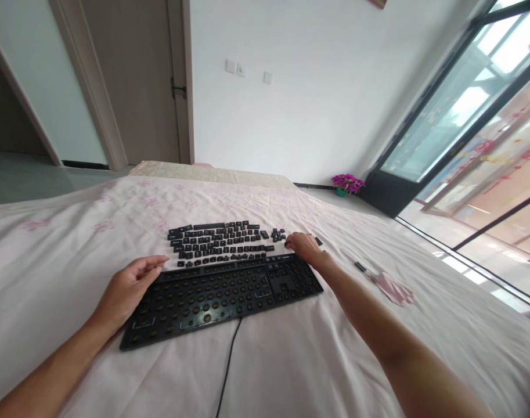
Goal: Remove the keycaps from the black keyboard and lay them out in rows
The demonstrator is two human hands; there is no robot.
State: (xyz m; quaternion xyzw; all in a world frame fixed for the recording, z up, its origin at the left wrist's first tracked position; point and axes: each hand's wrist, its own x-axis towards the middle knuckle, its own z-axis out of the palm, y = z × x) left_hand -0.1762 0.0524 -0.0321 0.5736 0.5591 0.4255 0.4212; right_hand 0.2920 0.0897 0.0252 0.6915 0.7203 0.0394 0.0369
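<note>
A black keyboard (204, 299) with its keycaps removed lies slightly slanted on the bedsheet, bare switch positions showing. Beyond its far edge, loose black keycaps (221, 244) are laid out in rows, with a small group of keycaps (277, 234) to their right. My left hand (132, 284) rests by the keyboard's far left corner, fingers stretched out and nothing seen in them. Past the keyboard's far right part, my right hand (305, 246) reaches down with bent fingers closed at a dark keycap; the hand hides the keycaps beneath it.
Pale floral bedsheet (378, 360) covers the bed. A black cable (230, 366) runs from the keyboard toward me. To the right lie a thin tool with a dark piece (360, 266) and a pink cloth-like item (394, 288). Purple flowers (347, 183) stand on the floor by the glass door.
</note>
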